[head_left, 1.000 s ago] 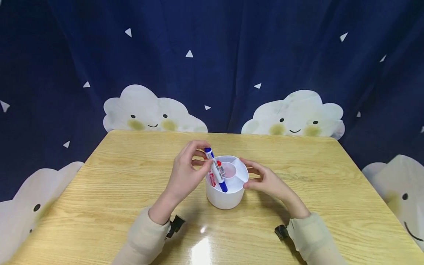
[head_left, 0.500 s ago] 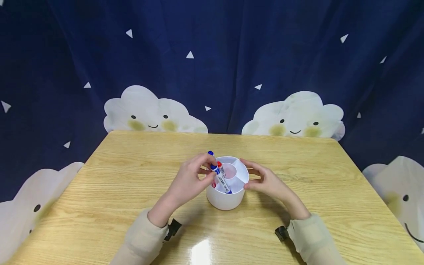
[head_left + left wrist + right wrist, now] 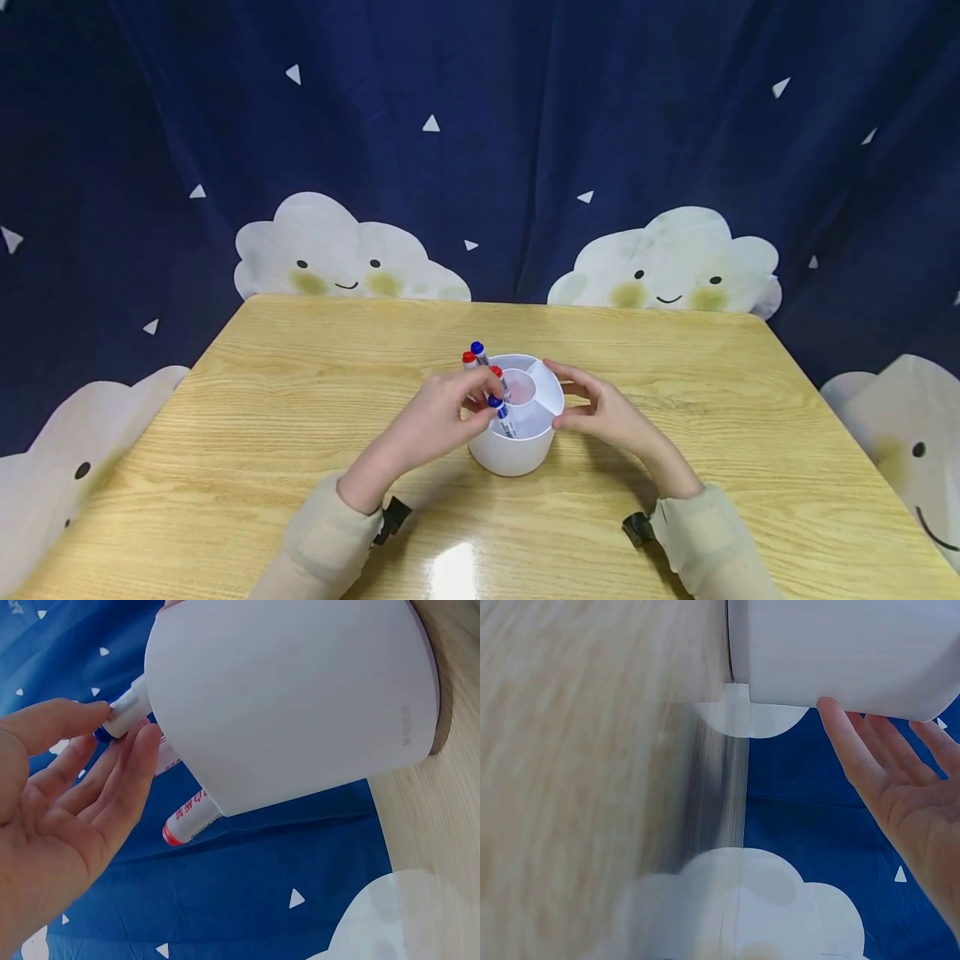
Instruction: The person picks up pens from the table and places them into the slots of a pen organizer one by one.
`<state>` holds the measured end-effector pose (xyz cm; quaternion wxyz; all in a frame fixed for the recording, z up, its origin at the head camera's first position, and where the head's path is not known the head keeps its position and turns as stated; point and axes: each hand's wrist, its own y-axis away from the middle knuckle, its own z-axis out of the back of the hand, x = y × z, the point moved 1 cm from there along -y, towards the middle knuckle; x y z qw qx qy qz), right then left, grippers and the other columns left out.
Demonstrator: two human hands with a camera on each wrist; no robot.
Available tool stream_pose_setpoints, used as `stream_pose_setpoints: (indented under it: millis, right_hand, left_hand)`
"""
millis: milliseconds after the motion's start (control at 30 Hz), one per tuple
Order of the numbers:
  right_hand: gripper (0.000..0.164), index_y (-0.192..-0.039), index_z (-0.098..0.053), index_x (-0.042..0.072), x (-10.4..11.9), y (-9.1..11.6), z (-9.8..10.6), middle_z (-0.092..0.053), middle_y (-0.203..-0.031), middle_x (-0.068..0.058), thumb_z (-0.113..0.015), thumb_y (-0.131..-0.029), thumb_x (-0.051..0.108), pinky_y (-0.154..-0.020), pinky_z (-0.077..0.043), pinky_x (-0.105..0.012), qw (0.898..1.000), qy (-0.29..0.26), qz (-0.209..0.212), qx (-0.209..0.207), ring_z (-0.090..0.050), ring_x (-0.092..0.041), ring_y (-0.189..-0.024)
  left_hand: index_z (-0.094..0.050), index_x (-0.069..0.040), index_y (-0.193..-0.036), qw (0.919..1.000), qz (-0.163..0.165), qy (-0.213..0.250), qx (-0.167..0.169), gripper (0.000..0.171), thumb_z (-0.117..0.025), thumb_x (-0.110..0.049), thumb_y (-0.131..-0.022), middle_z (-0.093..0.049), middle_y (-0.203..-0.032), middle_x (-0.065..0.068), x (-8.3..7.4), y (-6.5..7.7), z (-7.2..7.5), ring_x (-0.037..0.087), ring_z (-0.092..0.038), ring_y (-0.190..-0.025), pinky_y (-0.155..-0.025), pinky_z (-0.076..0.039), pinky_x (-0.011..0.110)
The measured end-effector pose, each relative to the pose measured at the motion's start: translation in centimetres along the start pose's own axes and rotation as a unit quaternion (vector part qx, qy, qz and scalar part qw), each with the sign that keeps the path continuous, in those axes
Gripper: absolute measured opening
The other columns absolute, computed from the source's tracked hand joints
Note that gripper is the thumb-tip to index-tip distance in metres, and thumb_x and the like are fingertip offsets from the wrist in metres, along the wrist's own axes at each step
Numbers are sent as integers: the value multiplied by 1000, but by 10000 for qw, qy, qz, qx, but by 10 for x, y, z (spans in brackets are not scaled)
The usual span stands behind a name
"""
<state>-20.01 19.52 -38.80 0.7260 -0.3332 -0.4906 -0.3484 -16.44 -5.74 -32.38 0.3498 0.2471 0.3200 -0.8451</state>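
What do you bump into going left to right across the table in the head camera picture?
Left sleeve → left hand → white cup → right hand → right sleeve.

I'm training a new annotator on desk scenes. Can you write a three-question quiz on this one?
1. True or false: the left hand pinches a blue-capped marker at the white holder.
2. Multiple choice: where is the right hand?
A. flat on the table, far from the holder
B. at the holder's right side, its fingers against the wall
C. lifting a red marker
3. Fill in: the holder stands on a wooden ____.

Key: 1 true; 2 B; 3 table.
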Motion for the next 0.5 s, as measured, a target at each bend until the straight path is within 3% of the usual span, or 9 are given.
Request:
stream_pose_setpoints:
  millis: [133, 300, 500]
  right_hand:
    - [71, -139, -35, 10, 0, -1, 0, -38, -140, -11, -70, -78, 9, -83, -51, -30, 10000, 34, -4, 7, -49, -19, -115]
    - [70, -139, -34, 7, 0, 0, 1, -36, -141, -13, -68, -79, 7, -84, -51, -30, 9999, 73, 148, 50, -47, -28, -116]
    - [60, -140, -31, 3, -2, 2, 7, -40, -137, -18, -58, -87, 6, -86, -49, -28, 9982, 453, 394, -20, -47, -30, -118]
  left_hand:
    - [-58, -11, -95, 9999, 98, -10, 73, 16, -64, -5, -80, -64, -91, -1, 1, 0, 1, 7, -61, -77, -71, -52, 19]
    - [-58, -13, -97, 9996, 195, -111, 171, 18, -63, -6, -81, -63, -95, -3, 3, 1, 3, 7, -61, -79, -73, -51, 19]
    - [-61, -12, -97, 9986, 205, -490, 17, 17, -62, -5, -82, -63, -98, -4, 9, 4, 9, 8, -60, -82, -74, -51, 22]
